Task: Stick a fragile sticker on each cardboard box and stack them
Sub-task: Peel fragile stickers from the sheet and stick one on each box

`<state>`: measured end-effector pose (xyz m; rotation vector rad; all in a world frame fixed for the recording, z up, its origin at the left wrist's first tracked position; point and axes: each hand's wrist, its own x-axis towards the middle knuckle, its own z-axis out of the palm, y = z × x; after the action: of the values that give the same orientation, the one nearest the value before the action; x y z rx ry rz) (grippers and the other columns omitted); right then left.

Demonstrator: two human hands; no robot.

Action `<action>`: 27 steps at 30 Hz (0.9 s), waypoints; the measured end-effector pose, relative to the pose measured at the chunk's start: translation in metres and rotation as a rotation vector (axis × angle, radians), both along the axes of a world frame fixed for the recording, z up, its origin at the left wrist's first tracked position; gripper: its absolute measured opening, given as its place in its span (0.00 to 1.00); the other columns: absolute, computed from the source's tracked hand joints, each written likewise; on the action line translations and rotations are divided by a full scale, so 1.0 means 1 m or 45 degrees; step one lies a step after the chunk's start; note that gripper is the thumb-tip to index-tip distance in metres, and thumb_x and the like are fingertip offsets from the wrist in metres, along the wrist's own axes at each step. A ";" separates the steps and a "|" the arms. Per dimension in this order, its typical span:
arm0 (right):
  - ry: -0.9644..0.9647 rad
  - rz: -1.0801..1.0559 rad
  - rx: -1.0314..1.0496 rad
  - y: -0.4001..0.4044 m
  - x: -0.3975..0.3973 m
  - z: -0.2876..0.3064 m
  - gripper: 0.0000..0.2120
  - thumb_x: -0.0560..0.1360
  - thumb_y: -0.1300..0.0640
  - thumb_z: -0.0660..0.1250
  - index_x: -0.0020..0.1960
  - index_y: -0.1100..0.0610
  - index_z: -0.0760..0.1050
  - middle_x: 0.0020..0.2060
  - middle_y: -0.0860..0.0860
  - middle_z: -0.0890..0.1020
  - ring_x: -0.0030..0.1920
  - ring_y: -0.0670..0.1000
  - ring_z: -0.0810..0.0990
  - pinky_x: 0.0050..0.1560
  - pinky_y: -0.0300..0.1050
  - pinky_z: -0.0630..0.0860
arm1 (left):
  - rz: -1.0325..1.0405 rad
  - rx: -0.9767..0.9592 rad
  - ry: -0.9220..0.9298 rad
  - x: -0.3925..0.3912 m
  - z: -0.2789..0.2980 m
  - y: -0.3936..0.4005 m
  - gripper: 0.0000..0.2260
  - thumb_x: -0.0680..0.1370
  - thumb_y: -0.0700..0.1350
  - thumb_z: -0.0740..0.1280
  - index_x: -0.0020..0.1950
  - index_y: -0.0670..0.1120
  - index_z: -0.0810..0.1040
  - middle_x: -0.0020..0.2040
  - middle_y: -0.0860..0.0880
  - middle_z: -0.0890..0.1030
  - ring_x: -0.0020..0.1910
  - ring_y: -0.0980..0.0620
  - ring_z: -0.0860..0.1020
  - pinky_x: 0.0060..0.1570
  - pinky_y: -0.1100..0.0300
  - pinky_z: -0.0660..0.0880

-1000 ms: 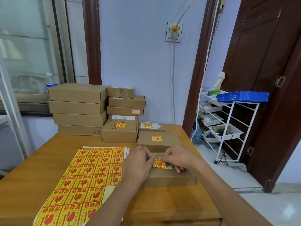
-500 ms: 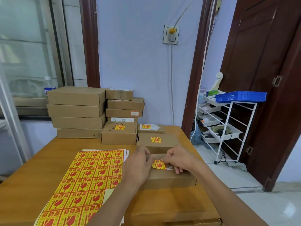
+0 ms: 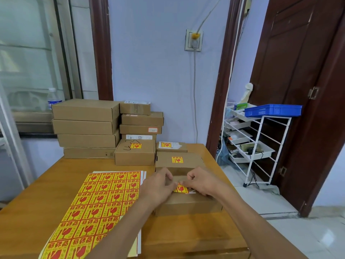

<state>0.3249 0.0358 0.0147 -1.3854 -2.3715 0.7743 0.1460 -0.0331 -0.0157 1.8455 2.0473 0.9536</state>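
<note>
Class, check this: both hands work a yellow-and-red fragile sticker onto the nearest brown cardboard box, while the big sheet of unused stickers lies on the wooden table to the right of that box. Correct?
Not quite. The head view shows the sheet of yellow-and-red stickers lying on the wooden table to the left of the nearest brown cardboard box, not the right. The rest holds: left hand and right hand work the fragile sticker onto it.

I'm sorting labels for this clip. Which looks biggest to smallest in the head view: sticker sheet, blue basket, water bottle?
1. Sticker sheet, though it lies nearest the camera.
2. Blue basket on the rack.
3. Water bottle, farthest away and partly hidden behind the boxes.
</note>
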 end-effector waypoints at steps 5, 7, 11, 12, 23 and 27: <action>-0.072 0.149 0.025 0.001 0.007 0.004 0.19 0.77 0.44 0.74 0.32 0.50 0.74 0.25 0.42 0.73 0.29 0.41 0.69 0.34 0.42 0.65 | -0.272 -0.249 -0.187 -0.019 0.012 0.001 0.15 0.75 0.58 0.74 0.56 0.57 0.74 0.42 0.54 0.74 0.40 0.57 0.73 0.35 0.61 0.66; -0.070 0.190 0.022 0.000 0.011 0.003 0.18 0.77 0.44 0.74 0.33 0.50 0.76 0.25 0.42 0.74 0.29 0.41 0.69 0.36 0.43 0.65 | -0.296 -0.280 -0.206 -0.020 0.013 0.001 0.17 0.74 0.58 0.75 0.57 0.57 0.74 0.42 0.54 0.74 0.41 0.57 0.74 0.36 0.61 0.67; -0.101 0.214 0.065 -0.007 0.012 0.003 0.19 0.77 0.42 0.73 0.33 0.49 0.73 0.21 0.39 0.72 0.26 0.40 0.68 0.33 0.42 0.61 | -0.296 -0.289 -0.215 -0.019 0.014 0.001 0.17 0.75 0.60 0.74 0.58 0.57 0.74 0.44 0.54 0.74 0.43 0.57 0.74 0.36 0.61 0.67; -0.120 0.215 0.085 -0.008 0.011 0.003 0.20 0.77 0.42 0.73 0.33 0.49 0.72 0.21 0.38 0.71 0.26 0.40 0.68 0.33 0.42 0.61 | -0.295 -0.289 -0.211 -0.019 0.014 0.000 0.17 0.75 0.60 0.73 0.58 0.57 0.74 0.44 0.54 0.74 0.43 0.57 0.74 0.36 0.61 0.67; -0.037 0.171 0.155 -0.017 0.012 -0.003 0.20 0.76 0.40 0.73 0.35 0.51 0.73 0.21 0.40 0.71 0.26 0.42 0.69 0.32 0.42 0.61 | -0.258 -0.266 -0.177 -0.010 0.021 -0.006 0.13 0.78 0.54 0.72 0.59 0.55 0.73 0.43 0.54 0.74 0.41 0.57 0.72 0.36 0.60 0.66; 0.115 0.106 0.192 -0.030 0.018 -0.009 0.17 0.78 0.42 0.71 0.36 0.50 0.75 0.26 0.40 0.74 0.30 0.42 0.71 0.36 0.45 0.66 | -0.290 -0.262 -0.109 -0.010 0.024 -0.010 0.13 0.78 0.55 0.71 0.60 0.56 0.73 0.44 0.54 0.75 0.42 0.57 0.74 0.38 0.60 0.69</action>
<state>0.3428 0.0057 0.0058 -1.1737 -2.3765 0.6498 0.1357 -0.0429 0.0086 1.8444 1.7656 0.7198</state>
